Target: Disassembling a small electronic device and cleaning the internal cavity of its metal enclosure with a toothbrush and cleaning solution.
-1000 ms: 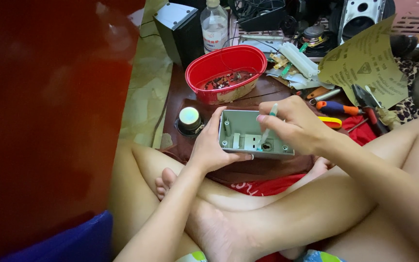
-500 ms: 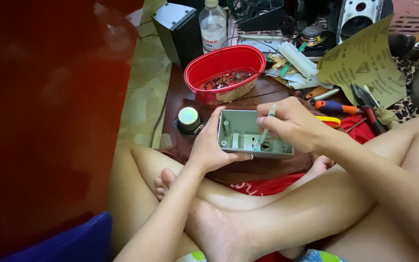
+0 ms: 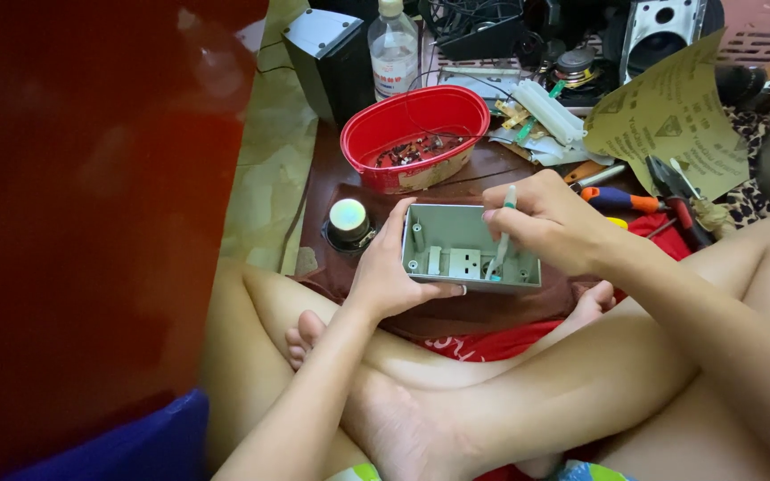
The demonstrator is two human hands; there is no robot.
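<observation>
We hold an open grey plastic housing at the centre of the frame, just above our crossed legs. Our left hand is closed around the housing's left end, thumb under the near wall and fingers behind the far wall. Our right hand is closed in a pinch on a slim pale tool, whose tip reaches down inside the housing near its right end; whether the tip touches the floor of the housing we cannot tell. We judge the housing light and stiff, with thin walls and small moulded posts that could crack under pressure, so it is best gripped by its outer end walls, as it is now. Above the housing sits a red oval tub of small parts. A round knob-like part lies just left of the housing. Screwdrivers and a sandpaper sheet lie at upper right.
</observation>
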